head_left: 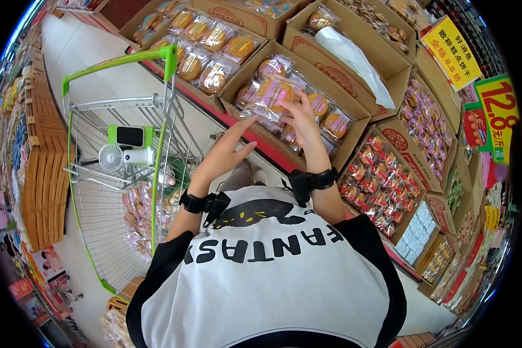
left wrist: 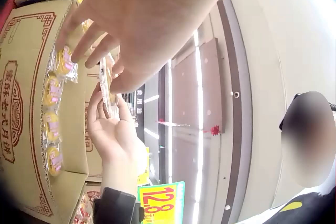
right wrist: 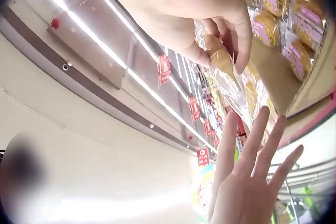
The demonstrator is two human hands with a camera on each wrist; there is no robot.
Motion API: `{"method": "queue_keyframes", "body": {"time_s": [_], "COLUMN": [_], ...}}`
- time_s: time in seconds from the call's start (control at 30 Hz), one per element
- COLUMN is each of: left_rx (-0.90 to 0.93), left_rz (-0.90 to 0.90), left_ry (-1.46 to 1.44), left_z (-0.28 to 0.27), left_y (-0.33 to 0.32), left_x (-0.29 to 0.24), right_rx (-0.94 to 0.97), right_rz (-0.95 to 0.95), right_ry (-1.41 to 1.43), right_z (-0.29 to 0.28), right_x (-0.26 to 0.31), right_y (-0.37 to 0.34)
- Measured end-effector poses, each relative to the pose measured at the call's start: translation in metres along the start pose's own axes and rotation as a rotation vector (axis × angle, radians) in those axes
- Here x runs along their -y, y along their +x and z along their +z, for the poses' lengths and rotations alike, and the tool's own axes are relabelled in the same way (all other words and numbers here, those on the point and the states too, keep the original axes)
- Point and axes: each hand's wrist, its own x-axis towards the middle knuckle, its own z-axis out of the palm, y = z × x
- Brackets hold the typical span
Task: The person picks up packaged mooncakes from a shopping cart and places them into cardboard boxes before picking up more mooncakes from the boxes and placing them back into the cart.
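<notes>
Mooncake [head_left: 274,93] in clear wrapping is held just above an open cardboard carton [head_left: 316,72] of similar wrapped mooncakes. The right hand [head_left: 303,120], over the carton's near side, pinches it with bent fingers and thumb. The left hand [head_left: 220,164], at the carton's near-left edge, is spread with its fingers extended and grips nothing; whether its fingertips touch the wrapper, I cannot tell. Left of the carton stands a green-trimmed shopping trolley [head_left: 170,62]; red-wrapped packets [head_left: 380,188] fill a box to its right.
</notes>
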Motion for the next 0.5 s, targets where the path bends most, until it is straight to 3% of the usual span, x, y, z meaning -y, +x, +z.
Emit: {"method": "queue_keyframes", "body": {"time_s": [0.3,0.5], "left_rx": [0.219,0.324], "left_rz": [0.102,0.201], "left_ry": [0.076,0.081], "left_z": [0.008,0.027], "left_y": [0.068,0.096], "left_x": [0.031,0.062], "right_rx": [-0.287,-0.336], "right_rz": [-0.036,-0.067], "right_ry": [-0.137,-0.144], "right_z": [-0.056,-0.073], "right_x": [-0.012,-0.021], "right_y": [0.046,0.066]}}
